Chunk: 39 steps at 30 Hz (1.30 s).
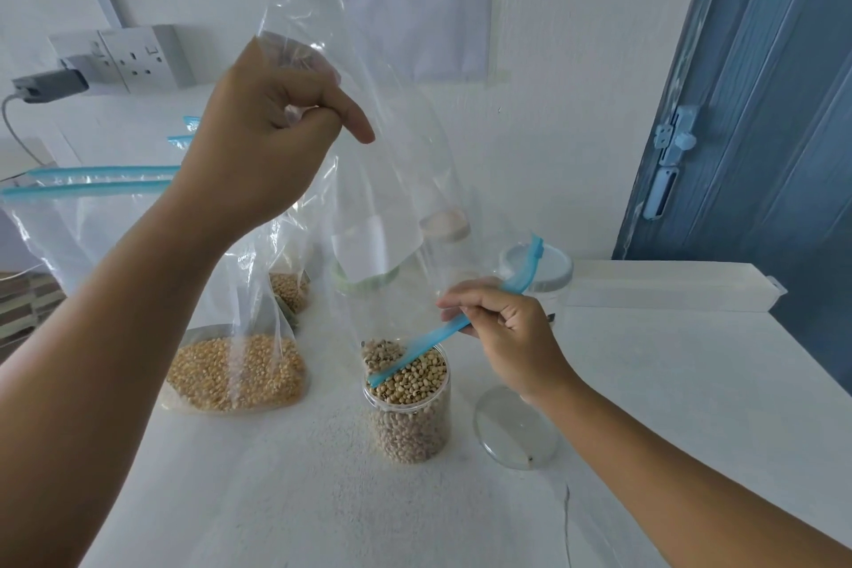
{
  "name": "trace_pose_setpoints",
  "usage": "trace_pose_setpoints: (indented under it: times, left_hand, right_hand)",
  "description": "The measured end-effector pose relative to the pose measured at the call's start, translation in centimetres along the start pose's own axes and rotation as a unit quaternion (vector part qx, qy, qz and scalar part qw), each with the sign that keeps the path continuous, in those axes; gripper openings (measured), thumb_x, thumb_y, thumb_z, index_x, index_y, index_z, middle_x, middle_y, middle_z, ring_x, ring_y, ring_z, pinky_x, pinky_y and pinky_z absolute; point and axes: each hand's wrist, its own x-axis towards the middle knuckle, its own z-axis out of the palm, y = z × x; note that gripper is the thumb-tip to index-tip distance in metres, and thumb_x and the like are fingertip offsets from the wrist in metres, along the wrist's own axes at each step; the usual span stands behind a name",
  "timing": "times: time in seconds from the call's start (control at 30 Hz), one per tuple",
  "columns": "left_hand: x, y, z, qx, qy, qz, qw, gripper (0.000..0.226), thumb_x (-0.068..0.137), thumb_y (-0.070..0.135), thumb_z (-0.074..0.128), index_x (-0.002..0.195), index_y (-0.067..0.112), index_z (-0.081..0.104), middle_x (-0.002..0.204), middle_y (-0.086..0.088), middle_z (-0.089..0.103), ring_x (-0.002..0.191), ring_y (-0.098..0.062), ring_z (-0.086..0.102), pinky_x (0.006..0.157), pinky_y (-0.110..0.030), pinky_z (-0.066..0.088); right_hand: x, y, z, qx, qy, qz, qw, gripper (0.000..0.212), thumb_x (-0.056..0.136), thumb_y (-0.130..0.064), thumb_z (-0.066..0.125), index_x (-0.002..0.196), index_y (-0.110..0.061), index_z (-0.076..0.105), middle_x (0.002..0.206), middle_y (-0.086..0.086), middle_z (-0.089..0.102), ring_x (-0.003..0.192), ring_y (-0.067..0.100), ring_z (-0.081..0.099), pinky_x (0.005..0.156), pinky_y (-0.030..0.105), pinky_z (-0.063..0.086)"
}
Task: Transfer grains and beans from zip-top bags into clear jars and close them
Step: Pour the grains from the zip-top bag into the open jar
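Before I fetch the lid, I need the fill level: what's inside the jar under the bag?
The jar holds pale beans nearly to its rim. The bag's blue zip strip covers some.

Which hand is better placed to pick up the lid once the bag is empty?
Probably the right hand: the lid lies just below it, right of the jar. The left hand is high up, pinching the bag's bottom.

A clear plastic jar of pale beans (408, 401) is standing on the white table (645, 406). An upturned clear zip-top bag (392, 180) is hanging over its mouth. A round clear lid (516, 427) is lying just right of it; a clear bag of yellow corn kernels (235, 371) is sitting left. White-lidded empty jars (537, 274) are standing behind.
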Motion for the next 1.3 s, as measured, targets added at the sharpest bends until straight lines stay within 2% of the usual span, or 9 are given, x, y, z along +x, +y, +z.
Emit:
trace_pose_setpoints:
  times: [0.23,0.4,0.53,0.7,0.8,0.93,1.07,1.2,1.3]
  left_hand:
    - [0.2,0.1,-0.1,0.0,0.014,0.005,1.0,0.046,0.085,0.001,0.051,0.081,0.04,0.075,0.124,-0.007,0.061,0.103,0.007,0.053,0.083,-0.004,0.038]
    - [-0.4,-0.8,0.1,0.014,-0.013,0.007,1.0,0.049,0.087,-0.002,0.052,0.08,0.041,0.075,0.124,-0.003,0.057,0.105,0.011,0.049,0.087,-0.002,0.037]
    - [-0.9,-1.4,-0.5,0.014,-0.017,0.005,1.0,0.049,0.087,-0.002,0.053,0.079,0.041,0.075,0.126,-0.006,0.058,0.108,0.008,0.051,0.087,-0.002,0.037]
    - [-1.1,-1.8,-1.1,0.009,0.0,0.008,1.0,0.046,0.085,0.001,0.052,0.08,0.041,0.074,0.109,-0.01,0.061,0.1,0.003,0.053,0.082,-0.005,0.039]
    - [-1.1,-1.5,-1.3,0.01,0.018,0.007,1.0,0.046,0.085,0.0,0.052,0.08,0.041,0.073,0.105,-0.008,0.059,0.096,0.005,0.053,0.083,-0.005,0.039]
    - [-0.8,-0.7,-1.6,0.017,0.038,0.006,0.999,0.046,0.085,-0.001,0.053,0.08,0.04,0.073,0.108,0.006,0.053,0.101,0.012,0.051,0.09,-0.004,0.038]
    - [-0.8,-0.5,-1.5,0.014,0.024,0.006,1.0,0.046,0.085,-0.002,0.052,0.079,0.039,0.073,0.097,0.007,0.053,0.096,0.011,0.051,0.083,-0.004,0.038]
    - [-0.8,-0.5,-1.4,0.011,0.029,0.0,1.0,0.045,0.085,-0.002,0.052,0.079,0.037,0.074,0.107,0.0,0.058,0.099,0.011,0.052,0.084,-0.004,0.038]
    - [-0.7,-0.6,-1.2,0.007,0.02,0.005,1.0,0.046,0.085,-0.002,0.052,0.078,0.038,0.074,0.099,0.003,0.056,0.095,0.007,0.052,0.08,-0.005,0.038]
  right_hand:
    - [0.2,-0.3,-0.2,-0.001,0.007,0.001,1.0,0.035,0.103,0.008,0.052,0.102,-0.011,0.08,0.11,-0.004,0.074,0.1,0.024,0.074,0.091,0.035,0.061]
    - [-0.1,0.2,-0.2,-0.017,0.002,0.004,1.0,0.038,0.102,0.01,0.05,0.101,-0.012,0.081,0.109,-0.005,0.072,0.1,0.025,0.073,0.092,0.038,0.061]
    - [0.1,-0.1,-0.1,-0.035,0.005,-0.006,0.999,0.04,0.102,0.01,0.051,0.099,-0.015,0.082,0.108,-0.009,0.071,0.104,0.021,0.071,0.094,0.033,0.06]
    - [0.6,-0.6,0.1,-0.019,0.007,-0.012,1.0,0.042,0.102,0.009,0.051,0.097,-0.02,0.081,0.107,-0.006,0.072,0.1,0.022,0.072,0.092,0.035,0.061]
    - [0.7,-0.8,0.4,-0.007,0.014,-0.017,1.0,0.042,0.101,0.011,0.051,0.098,-0.018,0.081,0.106,-0.004,0.073,0.099,0.023,0.073,0.092,0.036,0.061]
    - [0.8,-1.3,0.6,-0.003,0.007,-0.026,1.0,0.043,0.101,0.012,0.051,0.098,-0.019,0.08,0.106,-0.004,0.073,0.099,0.024,0.073,0.091,0.035,0.061]
    - [0.6,-1.5,0.5,0.004,0.007,-0.022,1.0,0.044,0.1,0.011,0.051,0.096,-0.021,0.08,0.106,-0.004,0.073,0.099,0.024,0.074,0.09,0.032,0.06]
    - [0.3,-1.5,0.4,0.004,0.008,-0.018,1.0,0.042,0.101,0.011,0.052,0.096,-0.021,0.08,0.106,-0.004,0.074,0.098,0.023,0.074,0.088,0.031,0.06]
    - [0.3,-1.5,0.3,0.002,0.013,-0.016,1.0,0.042,0.101,0.01,0.053,0.095,-0.022,0.08,0.105,-0.003,0.074,0.097,0.022,0.074,0.089,0.031,0.061]
